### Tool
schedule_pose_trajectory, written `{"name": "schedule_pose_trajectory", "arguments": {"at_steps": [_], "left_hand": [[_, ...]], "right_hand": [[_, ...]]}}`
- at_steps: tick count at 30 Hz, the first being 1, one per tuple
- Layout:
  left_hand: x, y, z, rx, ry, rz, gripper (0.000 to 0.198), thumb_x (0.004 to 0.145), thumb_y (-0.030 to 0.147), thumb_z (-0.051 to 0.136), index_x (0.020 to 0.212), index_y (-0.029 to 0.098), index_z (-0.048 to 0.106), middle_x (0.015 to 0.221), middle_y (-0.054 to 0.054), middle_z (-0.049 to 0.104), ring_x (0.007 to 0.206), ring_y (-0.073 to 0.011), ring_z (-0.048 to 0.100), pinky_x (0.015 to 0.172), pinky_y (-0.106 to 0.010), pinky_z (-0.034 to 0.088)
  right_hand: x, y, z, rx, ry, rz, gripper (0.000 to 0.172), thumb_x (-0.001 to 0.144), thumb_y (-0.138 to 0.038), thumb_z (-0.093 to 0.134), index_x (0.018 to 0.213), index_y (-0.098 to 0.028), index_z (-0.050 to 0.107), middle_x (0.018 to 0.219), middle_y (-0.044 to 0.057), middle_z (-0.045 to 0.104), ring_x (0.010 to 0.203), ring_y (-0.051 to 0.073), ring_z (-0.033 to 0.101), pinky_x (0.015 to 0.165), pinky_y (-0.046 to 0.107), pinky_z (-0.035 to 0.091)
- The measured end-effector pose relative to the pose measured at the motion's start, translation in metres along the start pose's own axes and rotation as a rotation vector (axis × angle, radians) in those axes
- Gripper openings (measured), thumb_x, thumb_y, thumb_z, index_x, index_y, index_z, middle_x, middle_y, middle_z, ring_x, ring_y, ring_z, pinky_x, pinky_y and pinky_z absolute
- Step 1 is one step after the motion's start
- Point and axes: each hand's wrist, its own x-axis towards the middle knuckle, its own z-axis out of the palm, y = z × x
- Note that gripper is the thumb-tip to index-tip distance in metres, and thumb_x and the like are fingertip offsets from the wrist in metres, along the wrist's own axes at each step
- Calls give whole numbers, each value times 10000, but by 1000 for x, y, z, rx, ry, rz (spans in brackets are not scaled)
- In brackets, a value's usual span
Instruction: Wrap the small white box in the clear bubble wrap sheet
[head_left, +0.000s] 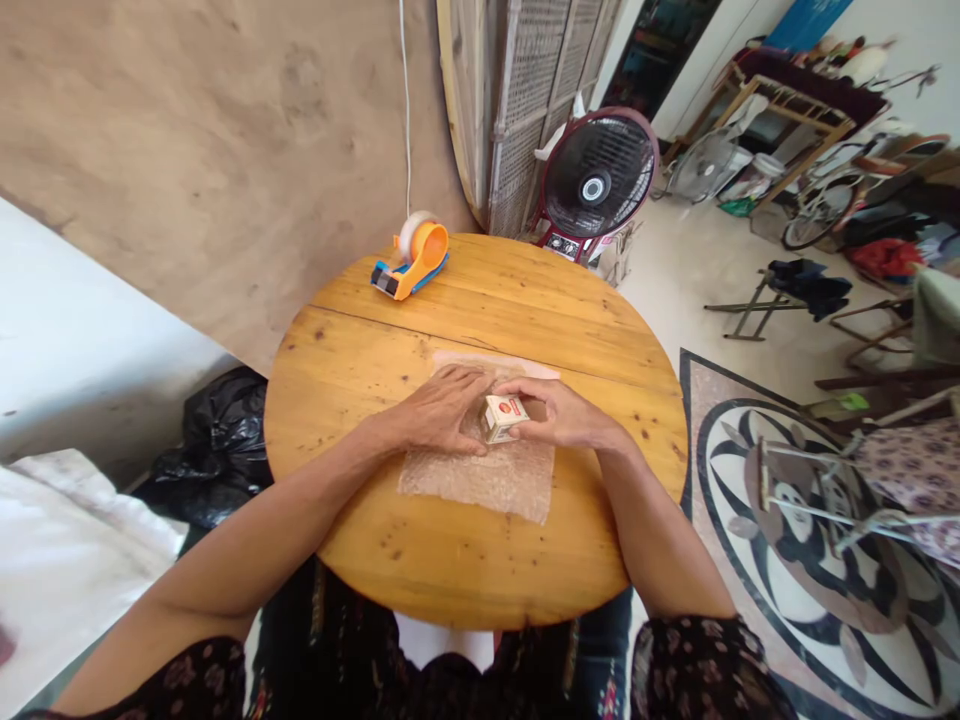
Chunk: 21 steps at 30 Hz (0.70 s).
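A small white and tan carton (504, 416) with a red mark on top stands on a sheet of bubble wrap (480, 484). My right hand (553, 412) grips the carton from its right side, thumb and fingers on opposite edges. Fingers stretched out, my left hand (444, 412) lies flat on the left part of the wrap, beside the carton. The wrap is spread over the middle of the round wooden table (472, 566). Part of the wrap is hidden beneath both hands.
Near the table's far left edge stands an orange and blue tape dispenser (417, 262) with a roll of clear tape. A dark red electric fan (596, 190) is just beyond the table. Black plastic bags (214, 440) lie to the left, and a folding stool (784, 295) stands farther right.
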Motion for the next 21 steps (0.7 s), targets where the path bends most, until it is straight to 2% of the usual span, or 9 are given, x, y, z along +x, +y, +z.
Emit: {"name": "schedule_pose_trajectory", "arguments": {"at_steps": [5, 10, 15, 21], "left_hand": [[0, 0, -1, -15, -2, 1, 919, 693, 568, 681, 1419, 168, 284, 1391, -179, 449, 1274, -355, 422, 1037, -488, 333], [-1, 3, -4, -15, -7, -6, 922, 695, 531, 685, 1425, 162, 259, 1410, -181, 433, 1285, -338, 415, 1045, -475, 329], [-1, 3, -5, -2, -14, -15, 892, 685, 531, 688, 1395, 160, 296, 1389, -170, 446, 1282, -338, 417, 1053, -471, 333], [-1, 2, -4, -11, 2, -1, 890, 685, 546, 690, 1386, 148, 311, 1369, -179, 466, 1272, -340, 428, 1050, -473, 330]], "right_hand": [[4, 1, 10, -127, 94, -10, 470, 732, -255, 698, 1188, -236, 583, 1180, 40, 651, 1056, 219, 606, 917, 357, 454], [7, 0, 21, -238, 170, -21, 514, 722, -261, 698, 1216, -238, 561, 1203, 59, 636, 1074, 231, 594, 925, 372, 451], [7, -3, 25, -308, 164, -28, 486, 731, -266, 684, 1199, -208, 567, 1199, 87, 633, 1082, 245, 589, 922, 377, 457], [6, -5, 23, -325, 133, -41, 531, 751, -267, 669, 1260, -228, 524, 1237, 84, 615, 1120, 252, 576, 940, 392, 451]]}}
